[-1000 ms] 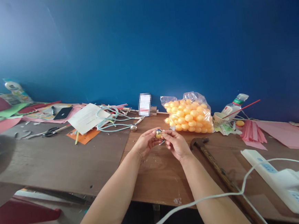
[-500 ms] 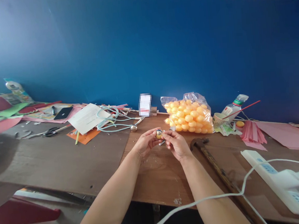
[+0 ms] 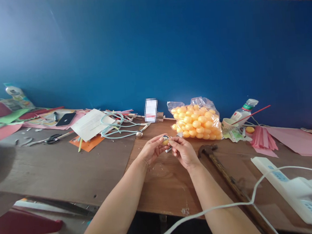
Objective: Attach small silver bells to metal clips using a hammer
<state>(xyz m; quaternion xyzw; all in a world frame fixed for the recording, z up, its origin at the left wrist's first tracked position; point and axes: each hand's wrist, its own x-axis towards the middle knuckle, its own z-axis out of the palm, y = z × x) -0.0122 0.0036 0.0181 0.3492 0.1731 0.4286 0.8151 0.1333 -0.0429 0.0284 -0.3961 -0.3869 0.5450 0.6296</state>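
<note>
Between my hands, above the brown table (image 3: 161, 188), is a small ball (image 3: 165, 139), shiny silver on top and yellow below. My left hand (image 3: 153, 148) pinches it from the left with thumb and fingers. From the other side my right hand (image 3: 183, 150) closes its fingertips against the ball's right edge; whether they hold some smaller piece is too small to tell. A small whitish object shows just under the ball, partly hidden by the fingers. Another silver ball (image 3: 139, 134) lies on the table, up and left of my left hand.
Behind my hands stands a clear bag of yellow balls (image 3: 196, 122). A hammer (image 3: 222, 169) lies to the right, then a white power strip (image 3: 288, 186), whose cable crosses over my right forearm. Scissors (image 3: 51, 139), papers (image 3: 90, 124) and a coiled light-blue cord (image 3: 119, 134) lie left.
Both hands keep the same hold on the ball. The view has shifted very slightly; nothing else has visibly moved.
</note>
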